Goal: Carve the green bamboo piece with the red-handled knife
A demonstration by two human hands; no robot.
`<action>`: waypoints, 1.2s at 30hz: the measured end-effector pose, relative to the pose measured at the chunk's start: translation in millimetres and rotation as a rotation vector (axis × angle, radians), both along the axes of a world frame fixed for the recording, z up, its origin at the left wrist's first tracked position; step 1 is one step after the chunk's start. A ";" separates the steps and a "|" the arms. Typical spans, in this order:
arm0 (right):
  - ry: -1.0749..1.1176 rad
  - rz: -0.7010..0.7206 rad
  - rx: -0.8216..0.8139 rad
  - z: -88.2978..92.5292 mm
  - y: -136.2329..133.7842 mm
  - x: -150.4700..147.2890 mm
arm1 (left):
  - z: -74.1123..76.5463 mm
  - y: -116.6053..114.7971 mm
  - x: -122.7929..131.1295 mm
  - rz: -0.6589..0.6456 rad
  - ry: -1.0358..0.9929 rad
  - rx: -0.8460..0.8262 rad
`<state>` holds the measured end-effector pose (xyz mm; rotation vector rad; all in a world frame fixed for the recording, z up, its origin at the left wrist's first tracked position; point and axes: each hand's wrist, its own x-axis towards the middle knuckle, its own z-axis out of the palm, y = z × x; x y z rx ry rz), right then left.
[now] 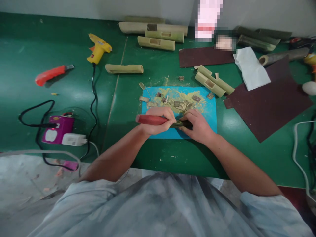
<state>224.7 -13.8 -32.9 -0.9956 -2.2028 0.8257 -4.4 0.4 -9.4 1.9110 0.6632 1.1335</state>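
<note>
My left hand (158,121) is closed around a tool with a red handle (150,119); its working end is hidden by my fingers. With its fingers bent, my right hand (198,126) grips a short dark green bamboo piece (188,124). The tool's front end meets the bamboo or lies close over it, between my two hands. Both hands are above a blue mat (209,115). Cut bamboo chips (177,103) and pale shavings (170,92) are scattered on the mat just beyond my fingers.
Cut bamboo tubes (156,43) lie at the back, with two more tubes (209,84) near the mat. Brown sheets (269,102) and white paper (251,69) are at right. A yellow glue gun (98,49), red-handled cutter (51,75) and corded purple power strip (58,128) occupy the left.
</note>
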 end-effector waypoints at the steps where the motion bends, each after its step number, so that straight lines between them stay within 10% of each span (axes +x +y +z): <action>1: -0.002 -0.003 -0.004 0.2 -0.2 0.0 | 0.1 -0.1 -0.4 0.008 -0.009 0.002; 36: -0.005 0.003 -0.010 1.5 -1.1 0.1 | -5.4 1.8 -0.7 0.048 -0.115 -0.045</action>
